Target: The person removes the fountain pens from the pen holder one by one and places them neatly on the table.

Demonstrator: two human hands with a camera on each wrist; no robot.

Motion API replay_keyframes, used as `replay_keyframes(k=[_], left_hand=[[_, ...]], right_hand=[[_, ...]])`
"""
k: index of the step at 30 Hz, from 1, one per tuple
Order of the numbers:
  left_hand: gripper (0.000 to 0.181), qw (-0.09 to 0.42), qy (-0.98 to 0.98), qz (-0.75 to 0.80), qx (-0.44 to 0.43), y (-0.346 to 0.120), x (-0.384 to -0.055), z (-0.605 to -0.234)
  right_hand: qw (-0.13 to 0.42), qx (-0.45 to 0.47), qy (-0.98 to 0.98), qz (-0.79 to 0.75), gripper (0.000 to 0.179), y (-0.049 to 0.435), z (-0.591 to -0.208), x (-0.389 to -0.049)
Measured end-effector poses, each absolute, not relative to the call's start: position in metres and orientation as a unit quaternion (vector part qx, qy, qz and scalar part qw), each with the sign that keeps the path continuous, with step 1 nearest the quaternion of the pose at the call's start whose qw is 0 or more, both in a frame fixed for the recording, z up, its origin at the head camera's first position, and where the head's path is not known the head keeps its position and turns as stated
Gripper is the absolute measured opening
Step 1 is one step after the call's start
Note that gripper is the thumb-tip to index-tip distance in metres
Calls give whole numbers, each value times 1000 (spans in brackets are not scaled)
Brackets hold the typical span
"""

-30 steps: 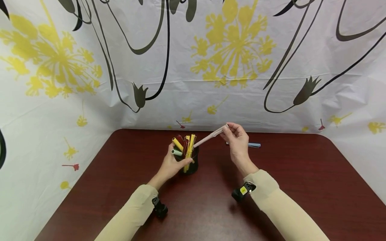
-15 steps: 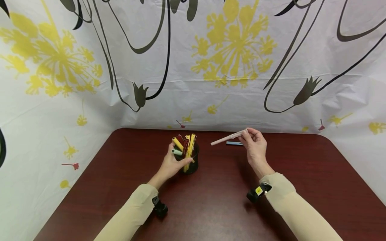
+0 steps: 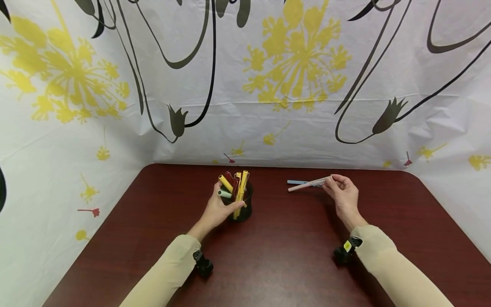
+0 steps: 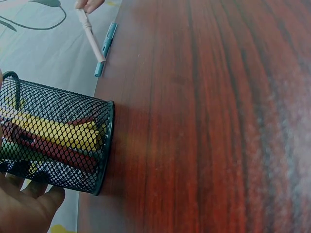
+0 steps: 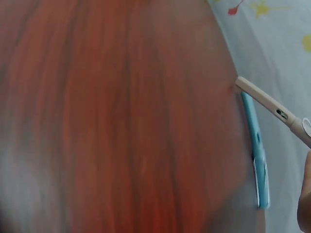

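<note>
Pale-pink slim pen [image 3: 308, 184], end pinched in our right hand [image 3: 345, 198], swings down and right to the light-blue slim pen [image 3: 296, 182] on the reddish-brown table [image 3: 264, 264], so it's well apart from the round black mesh cup [image 3: 247, 211] our left hand [image 3: 218, 211] grips.

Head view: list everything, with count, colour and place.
Table: one, reddish brown, beneath.
Backdrop: one, patterned white, behind table.
Blue pen: one, blue, near table's back edge.
Pink pen: one, pink, in front of blue pen.
Pen holder: one, black, near centre.
Other pens: several, yellow, dark red, pale green, in pen holder.
Sleeves: two, beige, on arms.
Wrist cameras: two, black, on wrists.
Left hand: one, gripping pen holder.
Right hand: one, pinching pink pen.
</note>
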State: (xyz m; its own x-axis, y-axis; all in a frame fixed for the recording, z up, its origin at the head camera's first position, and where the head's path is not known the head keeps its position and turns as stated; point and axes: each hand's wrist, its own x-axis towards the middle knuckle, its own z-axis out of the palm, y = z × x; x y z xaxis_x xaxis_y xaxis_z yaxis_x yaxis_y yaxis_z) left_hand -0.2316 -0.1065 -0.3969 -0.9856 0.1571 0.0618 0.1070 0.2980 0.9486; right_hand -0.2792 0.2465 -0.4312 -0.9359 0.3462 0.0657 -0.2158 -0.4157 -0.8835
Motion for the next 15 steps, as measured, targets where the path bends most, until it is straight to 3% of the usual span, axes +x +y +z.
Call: replay_keyframes(k=[7, 15], left_hand=[[88, 20, 807, 584, 84, -107, -231, -397], [87, 22, 811, 578, 83, -106, -230, -396]], right_hand=[[115, -17, -595, 795, 16, 270, -442, -278], [72, 10, -806, 588, 39, 294, -443, -279]])
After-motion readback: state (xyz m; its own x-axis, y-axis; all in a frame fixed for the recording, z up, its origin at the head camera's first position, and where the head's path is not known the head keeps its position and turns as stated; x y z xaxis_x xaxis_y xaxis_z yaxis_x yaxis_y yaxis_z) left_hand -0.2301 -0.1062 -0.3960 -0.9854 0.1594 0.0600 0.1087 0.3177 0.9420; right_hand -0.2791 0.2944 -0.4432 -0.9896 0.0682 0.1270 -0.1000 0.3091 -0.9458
